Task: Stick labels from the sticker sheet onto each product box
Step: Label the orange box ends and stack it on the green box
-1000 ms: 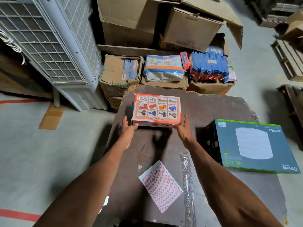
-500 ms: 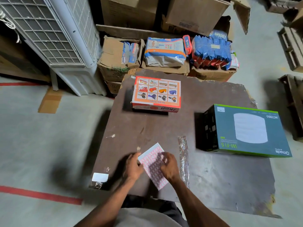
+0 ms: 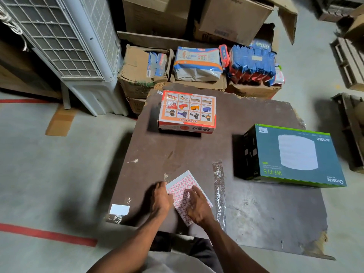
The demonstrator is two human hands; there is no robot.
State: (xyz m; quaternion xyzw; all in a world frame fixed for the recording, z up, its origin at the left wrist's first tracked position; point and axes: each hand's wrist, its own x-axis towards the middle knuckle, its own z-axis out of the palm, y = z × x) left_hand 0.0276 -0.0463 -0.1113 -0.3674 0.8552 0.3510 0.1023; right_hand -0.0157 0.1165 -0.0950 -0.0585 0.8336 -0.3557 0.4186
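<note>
A white sticker sheet (image 3: 184,183) with rows of red-framed labels lies near the front edge of the brown table (image 3: 177,150). My left hand (image 3: 161,200) holds the sheet's left edge with curled fingers. My right hand (image 3: 197,206) rests on the sheet's middle with spread fingertips touching the labels. An orange-and-white product box (image 3: 188,111) sits at the table's far side, well beyond both hands. A teal Wi-Fi box (image 3: 295,154) with green edging lies at the right.
A clear plastic strip (image 3: 219,186) lies just right of the sheet. A small white label (image 3: 119,209) sits at the table's front left corner. Cardboard cartons and packaged goods (image 3: 197,64) stand behind the table, and a white cooler unit (image 3: 65,42) at the left.
Both hands left the orange-and-white box and drew back to the sticker sheet. They now rest on it, and the camera has tilted down toward the table's front.
</note>
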